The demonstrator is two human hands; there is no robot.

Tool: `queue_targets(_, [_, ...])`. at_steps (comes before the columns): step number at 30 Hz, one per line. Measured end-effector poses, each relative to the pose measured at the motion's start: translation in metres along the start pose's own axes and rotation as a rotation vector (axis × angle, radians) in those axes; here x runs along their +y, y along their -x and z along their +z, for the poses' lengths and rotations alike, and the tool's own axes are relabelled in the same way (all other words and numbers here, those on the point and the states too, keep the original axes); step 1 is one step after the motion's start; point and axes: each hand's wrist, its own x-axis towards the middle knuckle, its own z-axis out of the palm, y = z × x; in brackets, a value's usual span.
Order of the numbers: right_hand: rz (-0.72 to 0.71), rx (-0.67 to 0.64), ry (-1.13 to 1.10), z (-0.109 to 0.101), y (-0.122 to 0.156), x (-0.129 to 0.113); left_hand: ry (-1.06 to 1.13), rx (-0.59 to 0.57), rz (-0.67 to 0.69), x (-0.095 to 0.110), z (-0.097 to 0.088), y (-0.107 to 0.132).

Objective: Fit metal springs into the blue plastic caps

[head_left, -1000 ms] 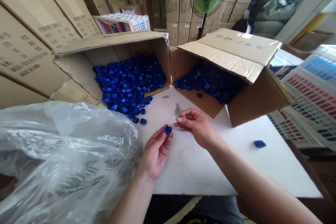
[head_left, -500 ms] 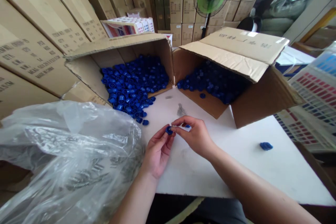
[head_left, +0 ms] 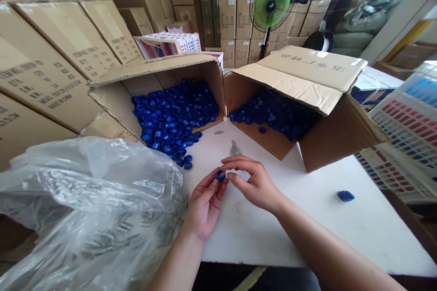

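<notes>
Between the thumb and fingers of my left hand [head_left: 205, 207] is a small blue plastic cap [head_left: 220, 175], its hollow end facing up. Something small and pale shows inside the cap, too small to make out for sure. My right hand [head_left: 257, 182] is just right of the cap, thumb and forefinger apart, with nothing visible between them. A small pile of metal springs [head_left: 235, 148] lies on the white table [head_left: 259, 236] beyond my hands. One more spring [head_left: 218, 132] rests farther back.
Two cardboard boxes on their sides hold heaps of blue caps, the left heap [head_left: 167, 113] spilling onto the table and the right heap [head_left: 273, 111] inside. A clear plastic bag [head_left: 88, 168] with springs is at left. A blue piece [head_left: 346, 196] lies at right; a fan [head_left: 272, 4] stands behind.
My right thumb and forefinger have come away from the cap and parted. The left hand keeps its hold on the cap. The whole view has shifted slightly.
</notes>
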Motion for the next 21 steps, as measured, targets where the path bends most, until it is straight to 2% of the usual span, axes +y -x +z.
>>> queue_targets(2, [0.074, 0.024, 0.073, -0.014, -0.002, 0.007, 0.004, 0.013, -0.025, 0.001, -0.001, 0.000])
queue_targets(5, [0.215, 0.005, 0.384, -0.031, -0.005, 0.021, 0.004, 0.028, -0.048, 0.002, -0.001, 0.001])
queue_targets(7, [0.277, -0.061, 0.544, -0.033, -0.005, 0.029, 0.002, 0.032, -0.056, 0.002, -0.001, 0.000])
queue_targets(10, [0.324, -0.077, 0.587, -0.025, -0.005, 0.032, -0.004, 0.035, -0.058, 0.002, -0.002, 0.000])
queue_targets(12, [0.331, -0.040, 0.480, -0.020, -0.004, 0.030, -0.012, 0.039, -0.052, 0.002, -0.001, 0.000])
queue_targets(14, [0.314, -0.043, 0.226, -0.017, -0.004, 0.027, -0.020, 0.043, -0.044, 0.002, -0.001, 0.000])
queue_targets(18, [0.275, -0.160, -0.303, -0.017, -0.002, 0.021, -0.032, 0.040, -0.029, 0.002, 0.000, 0.002])
queue_targets(21, [0.273, -0.231, -0.444, -0.013, 0.000, 0.019, -0.027, 0.044, -0.015, 0.001, 0.000, 0.002])
